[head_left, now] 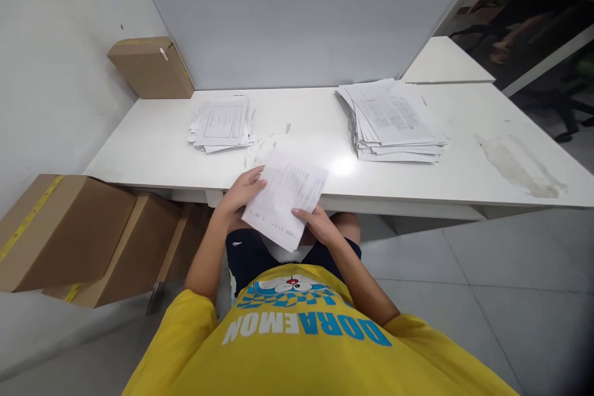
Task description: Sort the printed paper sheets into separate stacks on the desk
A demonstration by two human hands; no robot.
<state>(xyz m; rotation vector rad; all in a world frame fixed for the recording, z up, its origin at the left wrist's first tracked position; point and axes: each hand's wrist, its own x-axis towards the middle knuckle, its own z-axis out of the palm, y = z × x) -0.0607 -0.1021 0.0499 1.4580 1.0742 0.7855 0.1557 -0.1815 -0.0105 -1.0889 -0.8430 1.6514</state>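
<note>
Between my hands, partly over the table's front edge and partly over my lap, is a thin set of printed paper sheets [286,195], tilted. My left hand [245,189] grips its left edge, thumb on top. On the lower right edge, my right hand [318,223] holds the same sheets with its thumb pressed on the print; the fingers underneath are hidden. Beyond my left hand lies a small paper stack [221,124] with a framed print on its top sheet. A taller, uneven paper stack [390,120] sits farther right.
The white table [301,130] backs onto a grey panel [301,18]. A cardboard box [151,68] stands at its back left corner. More cardboard boxes [88,229] are at the left, beside the table. A worn patch [520,164] marks the tabletop's right end.
</note>
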